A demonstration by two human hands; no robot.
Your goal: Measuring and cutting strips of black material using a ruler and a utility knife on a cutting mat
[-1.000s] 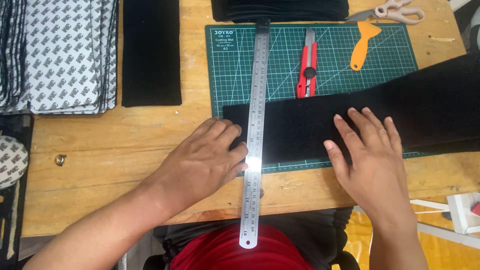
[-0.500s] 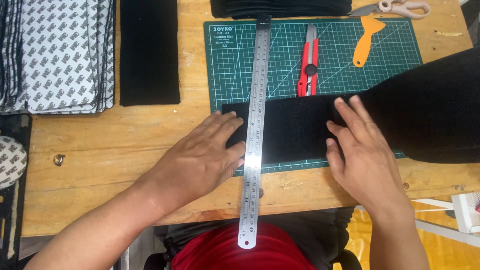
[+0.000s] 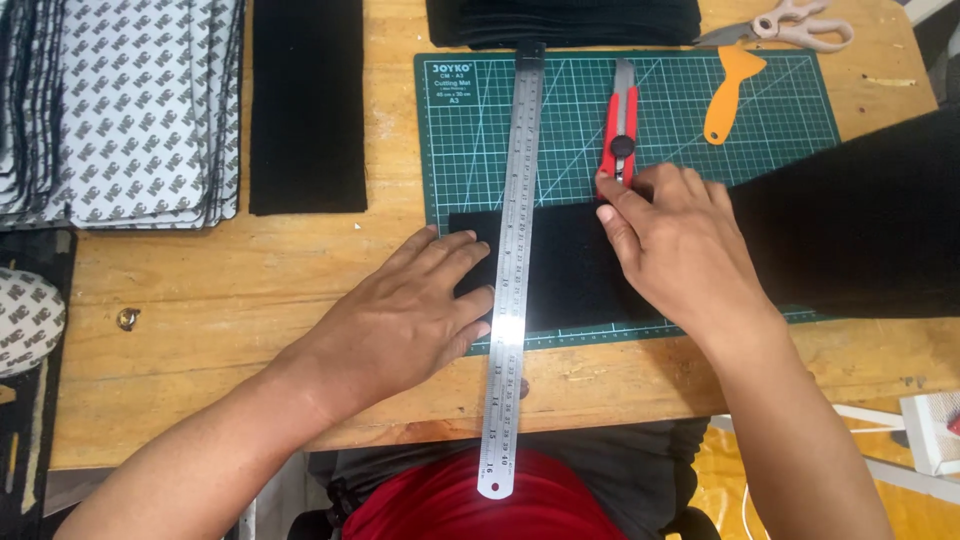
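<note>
My left hand (image 3: 405, 315) lies flat, fingers apart, on the left end of a black fabric strip (image 3: 560, 265) and presses against a long steel ruler (image 3: 512, 270). The ruler crosses the strip from the green cutting mat (image 3: 780, 110) down past the table's near edge. My right hand (image 3: 675, 245) rests on the strip to the right of the ruler. Its fingertips touch the lower end of a red utility knife (image 3: 618, 135) that lies on the mat. The strip runs off to the right into a wider black piece (image 3: 860, 220).
An orange plastic scraper (image 3: 728, 90) and scissors (image 3: 790, 25) lie at the mat's far right. A black rectangle of fabric (image 3: 307, 105) and a stack of patterned white sheets (image 3: 120, 110) sit at the left. More black material (image 3: 560, 20) is folded beyond the mat. A small metal nut (image 3: 127, 318) lies on the wooden table (image 3: 230, 300).
My right hand has slid up and left along the black strip and now touches the red knife. My left hand and the ruler have stayed put.
</note>
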